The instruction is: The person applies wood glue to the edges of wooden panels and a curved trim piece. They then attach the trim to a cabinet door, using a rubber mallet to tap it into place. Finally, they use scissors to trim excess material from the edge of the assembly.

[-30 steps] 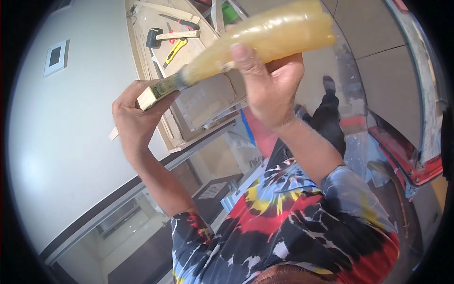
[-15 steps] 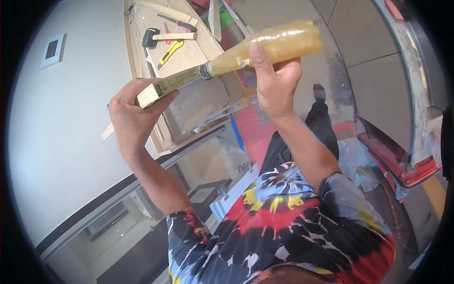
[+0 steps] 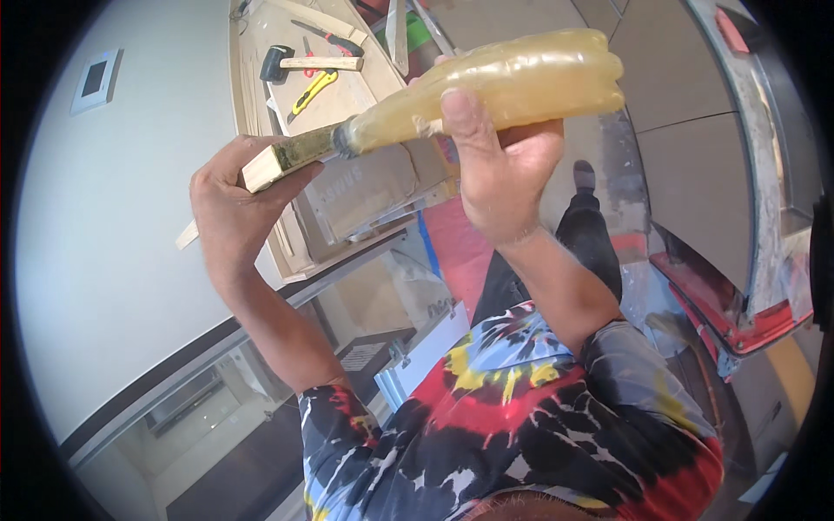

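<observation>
My left hand [image 3: 233, 195] is closed round a short wooden strip [image 3: 300, 149], whose pale cut end faces me and whose upper side looks dark and greenish. A thinner pale piece of wood [image 3: 187, 234] pokes out behind that hand. My right hand [image 3: 499, 161] grips a plastic bottle [image 3: 530, 74] of yellowish glue-like liquid, thumb on the near side. The bottle lies tilted, base up to the right, its dark-smeared neck down against the strip's far end. Whether liquid is flowing out cannot be seen.
Beyond my hands a wooden tray-like frame [image 3: 295, 265] holds a black-headed mallet [image 3: 321, 63], a yellow utility knife [image 3: 313, 94], red-handled scissors [image 3: 308, 65] and a red-and-black handled tool [image 3: 343, 43]. A white wall with a small panel [image 3: 95, 80] stands left. Red-framed gear [image 3: 764, 326] sits at right.
The bottle has shifted left along the strip toward my left hand, covering more of it, and looks closer. My right hand moved with it. My left hand shifted slightly left.
</observation>
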{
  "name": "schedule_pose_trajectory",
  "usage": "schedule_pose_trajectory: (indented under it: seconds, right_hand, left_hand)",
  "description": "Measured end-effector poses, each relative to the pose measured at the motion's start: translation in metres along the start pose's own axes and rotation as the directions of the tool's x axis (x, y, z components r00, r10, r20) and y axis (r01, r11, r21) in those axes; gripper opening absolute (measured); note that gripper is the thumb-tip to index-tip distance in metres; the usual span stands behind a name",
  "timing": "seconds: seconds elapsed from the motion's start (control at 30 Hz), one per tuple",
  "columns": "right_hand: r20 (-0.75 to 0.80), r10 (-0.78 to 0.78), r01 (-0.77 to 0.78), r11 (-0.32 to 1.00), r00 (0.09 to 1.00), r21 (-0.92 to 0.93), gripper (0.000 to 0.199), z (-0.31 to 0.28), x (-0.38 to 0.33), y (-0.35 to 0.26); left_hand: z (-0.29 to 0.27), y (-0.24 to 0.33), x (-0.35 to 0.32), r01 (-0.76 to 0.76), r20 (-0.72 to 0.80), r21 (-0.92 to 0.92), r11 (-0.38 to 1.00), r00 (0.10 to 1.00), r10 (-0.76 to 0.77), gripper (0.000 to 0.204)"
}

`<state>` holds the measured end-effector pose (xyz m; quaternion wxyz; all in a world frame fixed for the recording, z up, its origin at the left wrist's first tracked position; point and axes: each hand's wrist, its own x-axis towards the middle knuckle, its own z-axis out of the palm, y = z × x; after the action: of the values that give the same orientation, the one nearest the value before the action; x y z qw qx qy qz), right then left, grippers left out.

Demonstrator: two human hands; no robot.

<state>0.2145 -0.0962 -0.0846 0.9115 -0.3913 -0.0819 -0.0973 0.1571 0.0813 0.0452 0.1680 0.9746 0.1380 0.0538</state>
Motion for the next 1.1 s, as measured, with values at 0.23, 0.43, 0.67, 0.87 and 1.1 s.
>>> schedule_pose_trajectory:
  seconds: [0.23, 0.43, 0.67, 0.87, 1.1]
  right_hand:
    - [-0.145, 0.212, -0.2, 0.976, 0.966, 0.09, 0.03, -0.014, 0.013, 0.014]
    - [0.005, -0.05, 0.05, 0.998, 0.999, -0.038, 0.024, -0.006, 0.013, 0.0]
    - [-0.059, 0.039, -0.034, 0.997, 0.998, 0.072, 0.025, 0.001, 0.02, 0.008]
    - [-0.084, 0.178, -0.174, 0.983, 0.98, 0.054, 0.027, -0.015, 0.022, 0.014]
    - [0.005, 0.043, -0.043, 0.998, 0.999, 0.056, 0.027, 0.004, 0.015, -0.011]
  left_hand:
    - [-0.003, 0.01, 0.006, 0.029, 0.0, 0.039, 0.999, 1.0, -0.029, 0.028]
    - [-0.004, 0.008, 0.009, -0.015, 0.013, 0.024, 1.0, 1.0, 0.014, 0.029]
    - [-0.003, 0.009, 0.005, -0.047, -0.005, 0.005, 0.999, 0.999, 0.047, 0.028]
    - [-0.001, 0.008, 0.004, -0.108, -0.027, 0.092, 0.99, 0.993, 0.111, 0.029]
    - [0.0, 0.005, -0.002, -0.137, -0.024, 0.062, 0.989, 0.99, 0.139, 0.031]
